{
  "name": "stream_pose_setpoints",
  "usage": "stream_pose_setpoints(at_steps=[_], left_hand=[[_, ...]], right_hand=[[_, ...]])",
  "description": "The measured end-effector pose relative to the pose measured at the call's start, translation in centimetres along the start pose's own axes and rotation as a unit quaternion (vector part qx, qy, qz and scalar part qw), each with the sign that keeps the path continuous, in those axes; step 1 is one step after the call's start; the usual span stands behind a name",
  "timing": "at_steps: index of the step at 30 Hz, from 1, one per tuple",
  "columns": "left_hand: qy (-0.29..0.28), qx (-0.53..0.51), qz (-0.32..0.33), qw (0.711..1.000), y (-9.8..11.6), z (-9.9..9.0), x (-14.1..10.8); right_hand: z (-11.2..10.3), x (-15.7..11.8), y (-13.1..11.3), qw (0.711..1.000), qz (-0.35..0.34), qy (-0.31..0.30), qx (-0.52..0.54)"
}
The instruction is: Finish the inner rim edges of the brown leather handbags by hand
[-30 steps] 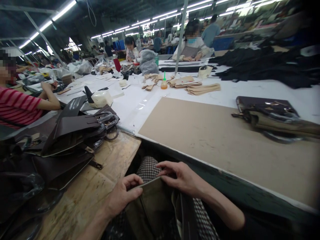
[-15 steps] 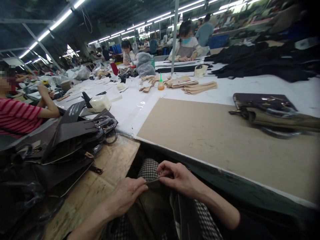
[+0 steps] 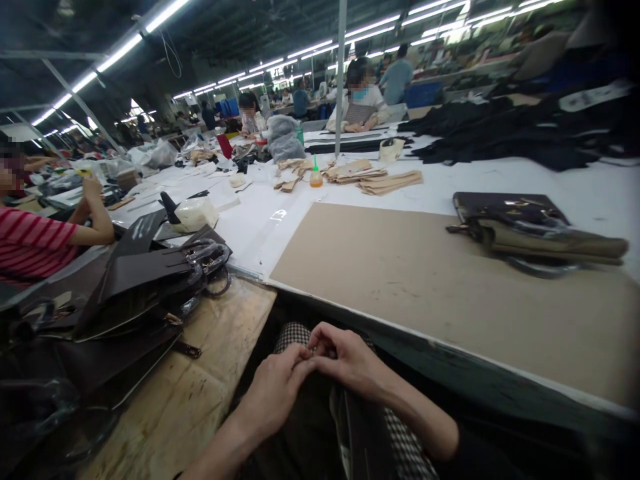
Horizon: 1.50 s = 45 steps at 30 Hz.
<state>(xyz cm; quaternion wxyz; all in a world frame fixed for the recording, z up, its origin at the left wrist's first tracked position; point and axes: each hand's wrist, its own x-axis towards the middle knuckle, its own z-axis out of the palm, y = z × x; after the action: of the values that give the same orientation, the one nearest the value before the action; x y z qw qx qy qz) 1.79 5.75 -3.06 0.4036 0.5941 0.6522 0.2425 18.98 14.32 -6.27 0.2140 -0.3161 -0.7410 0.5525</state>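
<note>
Where the dark bag (image 3: 367, 427) is supported on the near checked lap (image 3: 407, 437), its far edge is pinched, largely hidden, by the left hand (image 3: 277, 383) and the right hand (image 3: 353, 360); brown bags (image 3: 145, 273) are heaped at left.

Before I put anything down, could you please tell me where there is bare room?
The brown board is mostly bare left of the folded bag, as is the white tabletop between board and wrapped bundle, and the stained table right of the bag pile. Crowded: that pile and the black cloth heap.
</note>
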Motion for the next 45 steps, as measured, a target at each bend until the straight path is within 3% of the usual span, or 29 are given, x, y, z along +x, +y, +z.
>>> stream_pose_setpoints(at_steps=[4,6,10,15,19,23,28,32,36,38,42,45], left_hand=[[0.004,-0.005,0.002,1.0,-0.7,1.1,0.9],[0.01,0.0,0.008,1.0,-1.1,1.2,0.6],[0.009,0.044,0.021,0.999,-0.7,1.4,-0.1],[0.004,0.172,0.036,0.984,0.4,2.0,0.6],[-0.049,0.17,0.058,0.983,1.0,2.2,1.7],[-0.089,0.112,0.093,0.985,1.5,0.9,1.9],[-0.146,0.095,0.091,0.98,3.5,-4.3,0.2],[-0.253,0.132,0.098,0.954,3.6,-7.7,-0.5],[-0.277,0.219,0.064,0.933,0.4,-7.5,0.5],[-0.28,0.208,0.042,0.936,-0.7,-6.8,1.2],[-0.26,0.114,0.089,0.955,-0.4,-5.4,2.5],[-0.242,0.08,0.104,0.961,0.4,-4.3,3.7]], right_hand=[[-1.8,-1.2,0.2,0.994,0.003,-0.001,0.113],[-2.4,-2.5,-0.2,0.994,0.014,0.046,0.1],[-1.6,-7.5,-1.5,0.976,-0.048,0.161,-0.139],[3.3,-13.4,0.2,0.907,-0.129,0.145,-0.374],[5.4,-14.0,1.0,0.892,-0.066,0.233,-0.382],[2.6,-14.5,-1.6,0.916,0.005,0.282,-0.285],[-3.7,-16.6,-4.0,0.971,0.038,0.214,-0.103],[-5.6,-15.5,-2.8,0.99,0.073,0.115,0.04],[-4.1,-12.8,0.6,0.985,0.114,0.04,0.123],[-3.3,-12.0,1.6,0.979,0.133,0.021,0.15],[-3.4,-11.2,1.1,0.991,0.122,-0.015,0.042],[-3.8,-10.9,0.4,0.994,0.106,-0.004,-0.001]])
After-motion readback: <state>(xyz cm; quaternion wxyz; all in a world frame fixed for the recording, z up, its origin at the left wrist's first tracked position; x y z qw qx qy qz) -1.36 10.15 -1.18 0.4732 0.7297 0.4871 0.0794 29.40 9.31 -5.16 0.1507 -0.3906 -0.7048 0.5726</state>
